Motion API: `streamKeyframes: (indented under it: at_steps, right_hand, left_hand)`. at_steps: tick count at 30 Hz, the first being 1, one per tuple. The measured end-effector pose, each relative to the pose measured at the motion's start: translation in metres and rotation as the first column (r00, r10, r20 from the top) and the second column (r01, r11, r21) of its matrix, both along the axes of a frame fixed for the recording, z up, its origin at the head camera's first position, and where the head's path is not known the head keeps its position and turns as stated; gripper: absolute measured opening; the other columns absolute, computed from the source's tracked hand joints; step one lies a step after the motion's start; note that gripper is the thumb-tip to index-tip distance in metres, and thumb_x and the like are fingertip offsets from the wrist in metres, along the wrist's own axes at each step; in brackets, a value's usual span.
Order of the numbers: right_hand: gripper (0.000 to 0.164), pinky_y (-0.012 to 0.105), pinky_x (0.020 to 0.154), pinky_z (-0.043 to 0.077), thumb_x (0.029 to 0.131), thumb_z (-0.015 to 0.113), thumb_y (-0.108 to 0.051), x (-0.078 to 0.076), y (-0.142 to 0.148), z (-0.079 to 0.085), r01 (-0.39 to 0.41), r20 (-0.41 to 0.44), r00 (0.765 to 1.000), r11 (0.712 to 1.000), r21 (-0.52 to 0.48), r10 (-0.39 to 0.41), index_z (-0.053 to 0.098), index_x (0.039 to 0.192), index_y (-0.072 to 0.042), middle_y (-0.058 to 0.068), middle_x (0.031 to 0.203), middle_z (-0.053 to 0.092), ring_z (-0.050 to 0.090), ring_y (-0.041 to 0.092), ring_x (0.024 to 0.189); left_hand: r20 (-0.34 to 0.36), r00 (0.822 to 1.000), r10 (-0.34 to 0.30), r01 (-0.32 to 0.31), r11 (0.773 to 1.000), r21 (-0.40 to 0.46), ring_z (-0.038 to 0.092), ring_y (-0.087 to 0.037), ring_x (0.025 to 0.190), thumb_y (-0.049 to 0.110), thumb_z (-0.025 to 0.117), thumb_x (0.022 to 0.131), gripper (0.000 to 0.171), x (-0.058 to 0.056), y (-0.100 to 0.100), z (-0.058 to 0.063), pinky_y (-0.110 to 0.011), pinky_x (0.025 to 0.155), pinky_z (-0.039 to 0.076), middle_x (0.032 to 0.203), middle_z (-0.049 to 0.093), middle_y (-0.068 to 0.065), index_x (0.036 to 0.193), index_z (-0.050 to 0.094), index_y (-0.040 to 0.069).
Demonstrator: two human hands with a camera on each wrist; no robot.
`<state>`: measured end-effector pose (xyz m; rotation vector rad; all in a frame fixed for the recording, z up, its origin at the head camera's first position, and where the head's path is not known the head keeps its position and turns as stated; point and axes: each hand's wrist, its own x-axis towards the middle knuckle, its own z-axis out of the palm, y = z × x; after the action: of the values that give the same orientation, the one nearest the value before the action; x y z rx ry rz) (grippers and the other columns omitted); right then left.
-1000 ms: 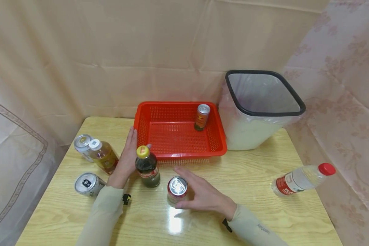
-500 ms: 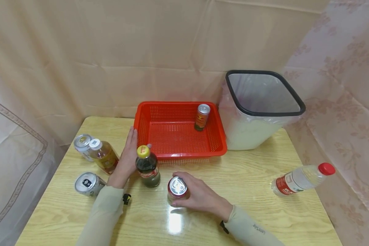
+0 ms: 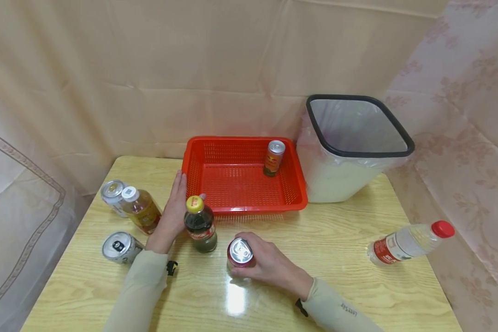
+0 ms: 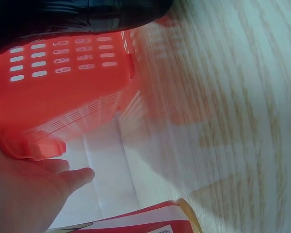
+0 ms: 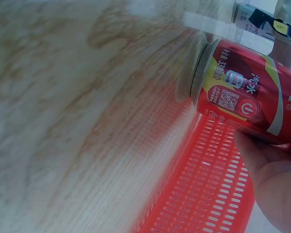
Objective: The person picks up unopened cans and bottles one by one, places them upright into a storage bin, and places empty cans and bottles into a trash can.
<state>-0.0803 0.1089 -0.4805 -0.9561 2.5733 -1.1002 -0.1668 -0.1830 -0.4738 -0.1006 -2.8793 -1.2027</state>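
A red soda can (image 3: pixel 240 251) stands upright on the near side of the table, its silver top facing up. My right hand (image 3: pixel 269 264) grips it from the right, thumb on the near side and fingers round the far side. In the right wrist view the can's red and yellow label (image 5: pixel 242 87) faces the camera. My left hand (image 3: pixel 173 213) rests with straight fingers against the left wall of the red plastic basket (image 3: pixel 249 208). Just right of that hand a dark cola bottle (image 3: pixel 200 226) with a yellow cap stands, partly covering the thumb.
An orange-red can (image 3: pixel 273 159) stands in the basket's right part. A lined bin (image 3: pixel 336 180) with a black rim is right of it. On the left are an amber drink bottle (image 3: pixel 143 212) and two silver cans (image 3: pixel 120 248); at right, a red-capped bottle (image 3: pixel 402 244).
My right hand has moved slightly left and closed its fingers and thumb round the red can. The left hand has stayed at the basket.
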Motion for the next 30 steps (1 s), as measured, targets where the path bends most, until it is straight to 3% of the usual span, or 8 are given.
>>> streamKeyframes:
  at_steps: [13, 24, 30]
  right_hand:
    - [0.073, 0.032, 0.098, 0.056, 0.085, 0.085, -0.046, 0.0017, 0.0004, 0.0003, 0.02, 0.034, 0.999, 1.0, 0.001, -0.02, 0.049, 0.142, -0.017, -0.003, 0.131, 0.061, 0.062, 0.009, 0.115]
    - [0.071, 0.035, 0.099, 0.056, 0.084, 0.086, -0.045, 0.0032, 0.002, -0.0015, -0.006, -0.035, 0.999, 0.999, -0.033, 0.005, 0.052, 0.139, -0.014, -0.002, 0.132, 0.062, 0.063, 0.011, 0.115]
    - [0.072, 0.032, 0.097, 0.056, 0.084, 0.086, -0.045, 0.0044, 0.0043, 0.0007, 0.014, -0.004, 1.0, 0.999, -0.04, -0.014, 0.051, 0.139, -0.016, -0.003, 0.13, 0.062, 0.063, 0.009, 0.113]
  left_hand:
    - [-0.002, 1.0, -0.003, 0.003, 1.0, -0.007, 0.005, -0.037, 0.158, 0.065, 0.05, 0.101, 0.102, 0.0012, 0.0001, 0.0001, -0.058, 0.123, 0.021, 0.173, -0.011, -0.009, 0.165, 0.001, 0.003]
    - [0.002, 1.0, -0.004, 0.004, 1.0, -0.002, 0.005, -0.036, 0.158, 0.066, 0.05, 0.101, 0.102, 0.001, -0.0003, 0.0006, -0.058, 0.123, 0.021, 0.173, -0.013, -0.007, 0.165, 0.001, 0.003]
    - [0.004, 1.0, -0.004, 0.004, 1.0, -0.008, 0.005, -0.037, 0.158, 0.066, 0.049, 0.1, 0.103, 0.0005, 0.0, 0.0009, -0.059, 0.123, 0.021, 0.173, -0.011, -0.01, 0.165, 0.001, 0.003]
